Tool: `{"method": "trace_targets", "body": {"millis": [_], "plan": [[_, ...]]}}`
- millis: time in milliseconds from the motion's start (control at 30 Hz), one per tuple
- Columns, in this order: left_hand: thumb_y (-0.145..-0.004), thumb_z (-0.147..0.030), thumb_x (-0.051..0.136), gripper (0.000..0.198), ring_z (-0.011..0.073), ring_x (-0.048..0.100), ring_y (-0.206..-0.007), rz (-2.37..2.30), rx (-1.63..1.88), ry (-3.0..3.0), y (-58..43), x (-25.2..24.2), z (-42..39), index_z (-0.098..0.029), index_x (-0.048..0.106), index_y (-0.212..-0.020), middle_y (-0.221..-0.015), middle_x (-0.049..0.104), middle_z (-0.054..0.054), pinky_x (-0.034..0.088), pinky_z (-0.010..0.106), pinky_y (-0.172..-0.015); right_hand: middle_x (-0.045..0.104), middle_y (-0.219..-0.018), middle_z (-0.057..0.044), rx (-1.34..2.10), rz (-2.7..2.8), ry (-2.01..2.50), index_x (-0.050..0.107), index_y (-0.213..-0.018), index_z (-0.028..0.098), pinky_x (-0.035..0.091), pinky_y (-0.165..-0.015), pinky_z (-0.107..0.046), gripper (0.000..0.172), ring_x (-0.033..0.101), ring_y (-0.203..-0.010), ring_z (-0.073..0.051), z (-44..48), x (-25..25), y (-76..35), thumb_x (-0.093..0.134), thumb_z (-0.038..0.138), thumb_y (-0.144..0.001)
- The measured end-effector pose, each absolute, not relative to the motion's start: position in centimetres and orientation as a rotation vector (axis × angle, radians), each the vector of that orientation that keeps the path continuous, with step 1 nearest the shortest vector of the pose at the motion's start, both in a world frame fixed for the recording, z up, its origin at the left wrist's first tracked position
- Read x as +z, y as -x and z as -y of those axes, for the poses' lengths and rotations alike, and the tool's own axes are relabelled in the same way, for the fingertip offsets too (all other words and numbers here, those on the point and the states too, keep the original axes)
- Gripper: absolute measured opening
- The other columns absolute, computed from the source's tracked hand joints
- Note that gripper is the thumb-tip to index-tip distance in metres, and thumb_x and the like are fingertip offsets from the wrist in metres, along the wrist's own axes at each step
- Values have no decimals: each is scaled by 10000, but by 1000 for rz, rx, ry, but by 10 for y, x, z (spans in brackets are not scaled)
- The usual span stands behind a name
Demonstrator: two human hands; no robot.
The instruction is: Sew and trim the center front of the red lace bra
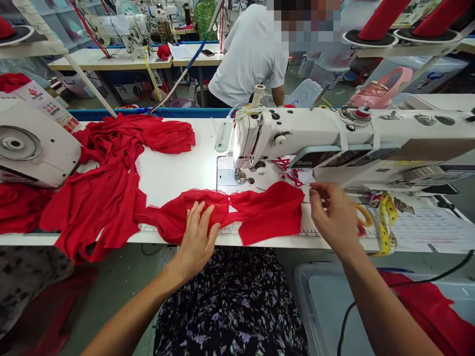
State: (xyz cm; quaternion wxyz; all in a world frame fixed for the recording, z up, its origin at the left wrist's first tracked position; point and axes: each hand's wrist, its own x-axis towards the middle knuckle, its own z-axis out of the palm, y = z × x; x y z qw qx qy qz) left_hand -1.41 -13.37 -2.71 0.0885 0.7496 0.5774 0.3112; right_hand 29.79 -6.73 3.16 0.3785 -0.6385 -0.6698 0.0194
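Note:
A piece of red fabric (274,210) with a lace edge lies along the front of the white table, just before the sewing machine (297,131). My left hand (198,230) rests on its left part, fingers spread and flat. To the right of the fabric's end, my right hand (334,215) is raised a little above the table, with thumb and fingertips brought together; whatever may be between them is too small to make out. The presser foot (239,175) stands behind the fabric, apart from it.
A heap of red fabric (111,173) covers the table's left side and hangs over its edge. On the right lie a yellow tape measure (386,222) and a written paper (430,227). Below stands a plastic bin (315,287) with red cloth. A person (248,54) bends over behind the table.

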Motion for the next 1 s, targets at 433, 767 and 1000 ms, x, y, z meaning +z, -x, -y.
{"method": "trace_targets", "body": {"millis": [433, 767, 1000], "plan": [[-969, -405, 575, 454, 372, 316, -1466, -1267, 456, -2687, 34, -21, 102, -350, 515, -1415, -1534, 451, 79, 221, 764, -1127, 624, -1304, -170, 45, 2650, 1270, 621, -1252, 80, 484, -1029, -469, 339, 552, -1191, -286, 58, 5, -221, 460, 238, -998], [-1025, -304, 466, 342, 225, 570, -1263, -1192, 852, -2613, 8, -8, 97, -125, 590, -1289, -1281, 646, 136, 356, 546, -1184, 693, -1167, -58, 514, 2434, 850, 648, -1152, 222, 538, -961, -381, 298, 619, -1108, -186, 36, 6, -210, 425, 120, -981], [-970, -514, 514, 533, 353, 346, -1453, -1290, 462, -2684, 11, -20, 103, -244, 508, -1429, -1521, 438, 155, 275, 671, -1163, 677, -1188, -78, 621, 2332, 778, 661, -1127, 213, 515, -980, -401, 317, 607, -1132, -189, 15, -17, -209, 385, 129, -997]]}}
